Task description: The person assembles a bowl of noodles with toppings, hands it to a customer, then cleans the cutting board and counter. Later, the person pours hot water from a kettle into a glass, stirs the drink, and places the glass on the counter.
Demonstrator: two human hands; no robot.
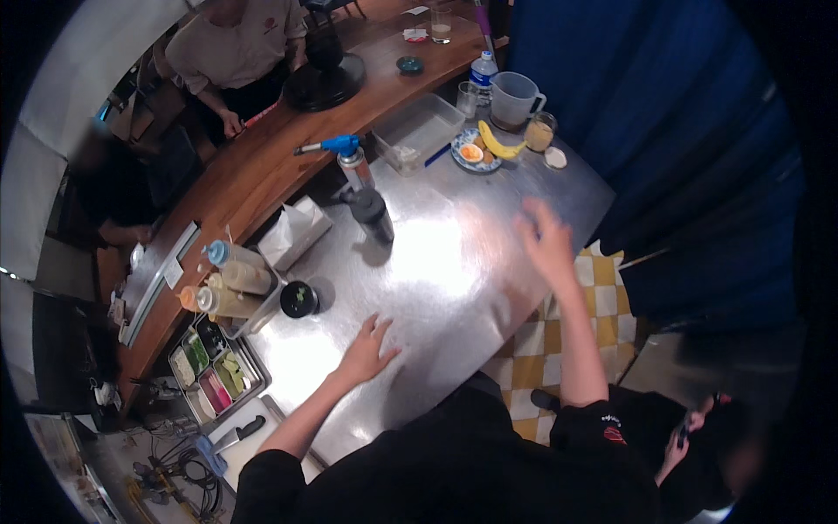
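My left hand (368,352) is over the steel worktop (445,334), fingers spread and holding nothing. Up and to its left stands a small black cup (299,299) with chopped greens in it. My right hand (546,243) is above the worktop's right side, blurred, with fingers apart; I make out nothing held in it. Beyond it, a blue-and-white plate (481,168) holds a banana (501,145) and an orange-filled small bowl (471,153). A dark lidded shaker or tumbler (373,219) and a blow torch with a blue head (353,164) stand between my hands, farther back.
Squeeze bottles (242,278) fill a clear bin at left, beside a tissue box (298,236). Below are garnish trays (213,373) and a knife (239,434) on a white cutting board (252,452). A plastic tub (419,134), measuring jug (514,101) and water bottle (484,75) line the back. People stand nearby.
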